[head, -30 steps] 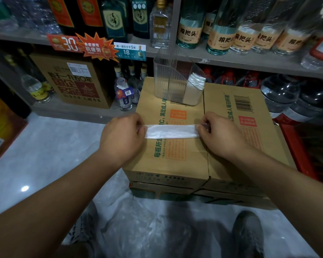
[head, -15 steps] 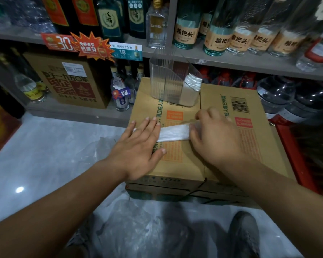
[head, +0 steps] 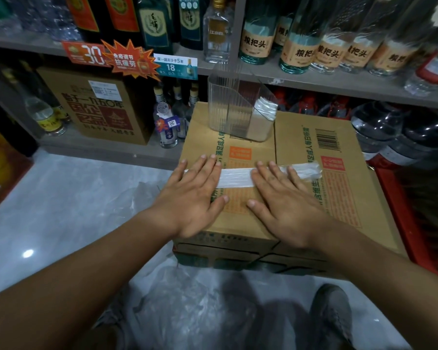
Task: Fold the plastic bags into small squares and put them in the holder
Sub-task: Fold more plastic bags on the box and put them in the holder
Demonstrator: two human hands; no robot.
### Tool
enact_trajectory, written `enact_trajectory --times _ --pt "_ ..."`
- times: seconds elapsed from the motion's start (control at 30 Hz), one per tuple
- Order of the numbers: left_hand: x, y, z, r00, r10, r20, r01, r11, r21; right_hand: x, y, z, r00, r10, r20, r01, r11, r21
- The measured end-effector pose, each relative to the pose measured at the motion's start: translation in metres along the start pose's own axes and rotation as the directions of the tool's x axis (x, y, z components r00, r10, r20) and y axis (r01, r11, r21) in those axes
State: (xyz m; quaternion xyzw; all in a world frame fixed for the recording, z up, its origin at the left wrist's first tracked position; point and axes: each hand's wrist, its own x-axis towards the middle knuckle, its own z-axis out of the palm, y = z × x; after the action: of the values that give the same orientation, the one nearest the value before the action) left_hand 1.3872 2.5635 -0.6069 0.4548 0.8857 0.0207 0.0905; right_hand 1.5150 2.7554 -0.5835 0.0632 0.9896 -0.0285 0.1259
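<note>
A: What lies nearest?

B: A grey shoe (head: pixel 331 322) on the pale floor (head: pixel 61 198); left of it, a heap of loose clear plastic bags (head: pixel 187 301), crumpled, reaching toward the near side of the cardboard box (head: pixel 344 203).

A: And the hands?

B: Both lie flat on top of the box, which serves as the surface; the left hand (head: pixel 195 195) has its fingers straight and a little spread, pressing down the left end of the folded bag strip (head: pixel 235 176); the right hand (head: pixel 286 198) is likewise wide and flat, with its fingers lying across the strip right of the middle; neither one grips anything.

A: Where does the strip sit?

B: Across the box top from left to right, white and narrow; a bare stretch shows between the two hands, and its right end sticks out past the right fingers.

A: Farther back?

B: A clear ribbed holder (head: pixel 220 107) stands upright at the far edge of the box; folded squares (head: pixel 265 107) stand packed in its lower right compartment; its taller left part looks see-through, and I cannot tell what it holds.

A: Beyond that?

B: A grey shelf (head: pixel 314 82) lined with labelled bottles (head: pixel 256 34); orange price tags (head: pixel 130 59) hang on its edge to the left; below them sits a brown carton (head: pixel 99 107).
</note>
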Motion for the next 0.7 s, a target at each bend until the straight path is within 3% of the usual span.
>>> enact_trajectory --times 0.3,0.47,0.7 --pt "-0.017 -0.009 -0.006 0.994 0.036 -0.106 -0.066 0.952 -0.300 -0.016 -0.006 -0.004 0.996 -0.020 -0.090 0.023 0.999 0.033" --pt "-0.045 -0.022 -0.011 0.975 0.105 -0.195 -0.162 0.938 -0.305 -0.036 -0.016 0.001 0.992 -0.015 -0.128 0.019 0.999 0.031" --pt "-0.063 -0.030 -0.005 0.961 0.179 -0.213 -0.237 0.927 -0.292 -0.051 -0.023 0.002 0.972 -0.041 -0.230 0.055 0.997 0.056"
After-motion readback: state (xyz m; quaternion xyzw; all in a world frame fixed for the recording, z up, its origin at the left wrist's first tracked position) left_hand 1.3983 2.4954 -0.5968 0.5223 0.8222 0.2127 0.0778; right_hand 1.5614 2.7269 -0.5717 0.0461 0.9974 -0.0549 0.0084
